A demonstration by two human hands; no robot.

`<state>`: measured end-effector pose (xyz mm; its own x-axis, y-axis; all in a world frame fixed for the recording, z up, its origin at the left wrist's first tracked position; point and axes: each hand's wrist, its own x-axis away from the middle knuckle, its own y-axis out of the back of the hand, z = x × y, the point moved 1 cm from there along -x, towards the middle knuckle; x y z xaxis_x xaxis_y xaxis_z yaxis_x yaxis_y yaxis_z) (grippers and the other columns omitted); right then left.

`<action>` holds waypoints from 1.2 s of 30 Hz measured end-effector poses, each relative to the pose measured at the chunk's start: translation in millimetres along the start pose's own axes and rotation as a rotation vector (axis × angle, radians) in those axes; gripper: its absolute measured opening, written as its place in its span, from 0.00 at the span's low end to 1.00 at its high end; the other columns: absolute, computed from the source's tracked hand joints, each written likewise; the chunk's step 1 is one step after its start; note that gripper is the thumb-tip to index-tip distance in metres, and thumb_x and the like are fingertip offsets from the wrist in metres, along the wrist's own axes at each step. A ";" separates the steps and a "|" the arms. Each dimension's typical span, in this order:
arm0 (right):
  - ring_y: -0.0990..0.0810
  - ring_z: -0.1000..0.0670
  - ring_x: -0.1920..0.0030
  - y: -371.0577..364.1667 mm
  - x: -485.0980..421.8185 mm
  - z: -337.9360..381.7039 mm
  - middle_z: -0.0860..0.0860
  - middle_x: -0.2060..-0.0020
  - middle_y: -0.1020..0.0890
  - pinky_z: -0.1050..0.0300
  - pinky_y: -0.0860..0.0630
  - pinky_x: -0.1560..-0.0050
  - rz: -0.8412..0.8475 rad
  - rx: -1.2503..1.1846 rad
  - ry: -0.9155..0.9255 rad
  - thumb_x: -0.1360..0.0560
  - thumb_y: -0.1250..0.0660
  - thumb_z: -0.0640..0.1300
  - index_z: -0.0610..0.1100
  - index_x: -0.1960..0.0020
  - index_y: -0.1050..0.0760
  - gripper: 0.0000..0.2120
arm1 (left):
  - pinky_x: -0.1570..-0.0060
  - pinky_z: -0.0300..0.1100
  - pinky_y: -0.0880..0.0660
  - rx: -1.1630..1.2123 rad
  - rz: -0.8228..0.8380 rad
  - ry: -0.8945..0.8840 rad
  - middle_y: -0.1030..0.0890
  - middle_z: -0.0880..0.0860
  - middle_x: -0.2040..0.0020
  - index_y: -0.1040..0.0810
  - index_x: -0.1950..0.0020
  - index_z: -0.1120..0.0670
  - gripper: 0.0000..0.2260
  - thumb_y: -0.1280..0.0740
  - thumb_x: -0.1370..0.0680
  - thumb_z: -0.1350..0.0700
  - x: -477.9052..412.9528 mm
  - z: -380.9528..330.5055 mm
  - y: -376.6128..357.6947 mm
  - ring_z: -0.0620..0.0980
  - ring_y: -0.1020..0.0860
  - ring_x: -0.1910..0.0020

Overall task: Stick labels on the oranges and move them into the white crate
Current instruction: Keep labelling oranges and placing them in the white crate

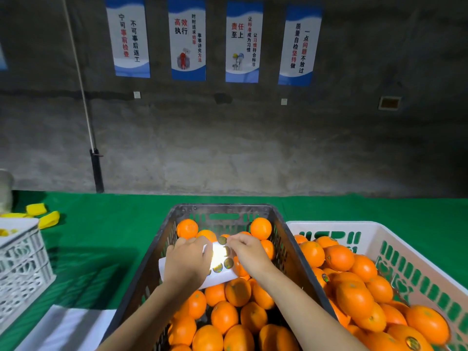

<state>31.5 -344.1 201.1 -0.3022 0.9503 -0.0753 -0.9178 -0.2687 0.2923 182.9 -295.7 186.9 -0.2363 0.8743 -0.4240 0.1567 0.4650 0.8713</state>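
A dark crate (162,239) in front of me holds several unlabelled oranges (238,290). My left hand (187,262) holds a white label sheet (222,274) above them; round gold labels show on the sheet. My right hand (249,249) pinches one round label (222,240) at the sheet's top edge. To the right stands the white crate (415,254) with green slots, filled with several oranges (354,297); some of those carry labels, such as one orange near the bottom right (428,325).
Green cloth (114,224) covers the table. A second white lattice crate (22,264) stands at the left edge, with yellow pieces (43,214) behind it. White paper (65,328) lies at the lower left. A grey wall with posters rises behind the table.
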 end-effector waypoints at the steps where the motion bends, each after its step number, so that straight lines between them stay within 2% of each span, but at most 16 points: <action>1: 0.24 0.35 0.55 0.9 -1.1 -1.6 0.33 0.57 0.23 0.40 0.25 0.47 -0.009 -0.006 0.004 0.19 0.37 0.43 0.27 0.48 0.25 0.16 | 0.52 0.46 0.34 0.019 -0.010 -0.016 0.20 0.48 0.52 0.22 0.43 0.48 0.15 0.47 0.16 0.47 0.1 0.2 -0.7 0.52 0.27 0.50; 3: 0.19 0.45 0.51 2.8 -1.8 -2.5 0.44 0.55 0.17 0.55 0.20 0.53 -0.007 -0.008 -0.005 0.19 0.36 0.43 0.37 0.49 0.20 0.10 | 0.51 0.46 0.35 0.035 -0.013 -0.038 0.19 0.48 0.51 0.22 0.43 0.47 0.14 0.45 0.17 0.46 -0.1 0.0 -1.6 0.51 0.27 0.49; 4: 0.19 0.52 0.52 3.8 -2.0 -3.3 0.51 0.55 0.17 0.63 0.21 0.55 0.009 -0.009 -0.004 0.19 0.35 0.43 0.44 0.48 0.20 0.06 | 0.50 0.45 0.35 0.027 0.000 -0.041 0.19 0.47 0.50 0.22 0.42 0.46 0.14 0.45 0.17 0.45 -0.2 -0.1 -2.1 0.51 0.27 0.48; 6: 0.19 0.56 0.57 4.2 -2.3 -4.8 0.52 0.57 0.18 0.68 0.23 0.60 0.026 -0.022 -0.002 0.20 0.33 0.42 0.47 0.47 0.21 0.03 | 0.49 0.45 0.35 0.017 0.025 -0.046 0.19 0.46 0.49 0.22 0.41 0.45 0.15 0.46 0.16 0.44 -0.7 0.1 -2.7 0.49 0.27 0.46; 8: 0.20 0.56 0.62 4.2 -3.0 -5.5 0.49 0.61 0.18 0.66 0.22 0.63 0.001 -0.007 0.004 0.21 0.31 0.41 0.44 0.46 0.21 0.04 | 0.48 0.45 0.35 0.037 0.034 -0.044 0.18 0.46 0.49 0.22 0.41 0.44 0.15 0.46 0.17 0.43 -0.9 0.4 -1.9 0.50 0.27 0.46; 11: 0.20 0.55 0.61 3.1 -2.8 -8.2 0.50 0.62 0.18 0.61 0.22 0.57 -0.029 0.037 0.050 0.22 0.31 0.40 0.42 0.47 0.20 0.05 | 0.49 0.46 0.36 0.068 0.058 -0.052 0.18 0.47 0.50 0.21 0.42 0.45 0.14 0.45 0.17 0.43 -0.5 0.3 -1.5 0.51 0.26 0.45; 14: 0.19 0.52 0.56 3.4 -1.6 -12.4 0.54 0.59 0.18 0.65 0.23 0.57 -0.048 0.138 0.191 0.22 0.30 0.41 0.47 0.55 0.18 0.04 | 0.50 0.46 0.36 0.061 0.102 -0.050 0.18 0.49 0.50 0.21 0.43 0.45 0.14 0.45 0.16 0.45 0.1 -0.3 -2.4 0.52 0.26 0.45; 18: 0.23 0.54 0.52 2.5 -4.4 -18.3 0.55 0.55 0.21 0.56 0.24 0.51 -0.032 0.410 0.314 0.22 0.31 0.45 0.54 0.60 0.20 0.09 | 0.53 0.46 0.33 -0.012 0.134 -0.053 0.19 0.52 0.54 0.21 0.47 0.50 0.16 0.47 0.15 0.46 0.8 -0.9 -2.9 0.53 0.25 0.50; 21: 0.23 0.54 0.52 -1.5 -5.2 -17.6 0.56 0.54 0.22 0.53 0.23 0.49 -0.039 0.399 0.273 0.21 0.33 0.45 0.49 0.58 0.20 0.08 | 0.60 0.49 0.31 -0.023 0.176 -0.054 0.20 0.55 0.56 0.24 0.48 0.54 0.14 0.46 0.15 0.50 1.6 0.4 -2.1 0.55 0.23 0.56; 24: 0.21 0.50 0.54 7.3 -10.1 -13.8 0.49 0.57 0.19 0.49 0.23 0.49 -0.045 0.336 0.129 0.20 0.33 0.43 0.40 0.58 0.22 0.10 | 0.61 0.46 0.32 -0.082 0.231 -0.029 0.21 0.57 0.51 0.29 0.46 0.56 0.10 0.47 0.14 0.53 0.1 2.5 -3.8 0.55 0.22 0.53; 26: 0.28 0.48 0.65 18.8 -9.3 -9.9 0.44 0.68 0.27 0.53 0.31 0.62 0.109 0.375 0.008 0.20 0.33 0.41 0.39 0.65 0.30 0.15 | 0.61 0.43 0.34 -0.055 0.233 0.006 0.22 0.57 0.52 0.30 0.47 0.56 0.11 0.49 0.14 0.54 -0.6 4.8 -5.0 0.54 0.23 0.55; 28: 0.40 0.49 0.73 26.9 -5.5 -8.2 0.47 0.74 0.38 0.55 0.42 0.67 0.340 0.587 -0.097 0.22 0.33 0.39 0.43 0.70 0.39 0.22 | 0.61 0.41 0.35 -0.052 0.225 0.024 0.21 0.57 0.50 0.29 0.45 0.58 0.12 0.49 0.14 0.54 -1.0 5.4 -5.3 0.55 0.22 0.51; 29: 0.42 0.49 0.73 28.8 -3.6 -7.7 0.48 0.74 0.40 0.55 0.44 0.68 0.442 0.742 -0.133 0.22 0.32 0.40 0.44 0.71 0.40 0.23 | 0.61 0.41 0.35 -0.063 0.222 0.023 0.21 0.57 0.48 0.29 0.43 0.59 0.12 0.50 0.14 0.55 -1.2 5.5 -6.0 0.55 0.21 0.49; 31: 0.41 0.48 0.71 30.2 -1.8 -7.4 0.47 0.71 0.39 0.55 0.42 0.68 0.582 0.974 -0.191 0.21 0.32 0.43 0.43 0.69 0.37 0.21 | 0.61 0.40 0.35 -0.108 0.217 0.000 0.21 0.57 0.47 0.29 0.42 0.59 0.13 0.51 0.14 0.55 -0.2 5.1 -5.8 0.54 0.21 0.49; 33: 0.36 0.48 0.70 34.0 -3.7 -9.9 0.47 0.69 0.35 0.53 0.34 0.63 0.623 1.027 -0.276 0.21 0.31 0.45 0.41 0.63 0.30 0.15 | 0.61 0.40 0.34 -0.109 0.215 0.002 0.21 0.57 0.48 0.29 0.43 0.58 0.13 0.51 0.14 0.54 0.0 6.1 -5.4 0.54 0.21 0.50; 36: 0.28 0.45 0.65 35.1 0.7 -13.1 0.47 0.65 0.29 0.50 0.27 0.55 0.792 1.143 -0.419 0.24 0.28 0.51 0.43 0.60 0.27 0.14 | 0.61 0.42 0.34 -0.094 0.214 0.008 0.21 0.58 0.49 0.29 0.44 0.59 0.13 0.50 0.14 0.54 1.3 6.8 -5.9 0.56 0.21 0.50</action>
<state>-4.3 -354.9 198.8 -0.3428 0.6443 0.6837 0.2141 -0.6550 0.7246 188.2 -296.4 179.5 -0.2152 0.9503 -0.2251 0.1143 0.2535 0.9606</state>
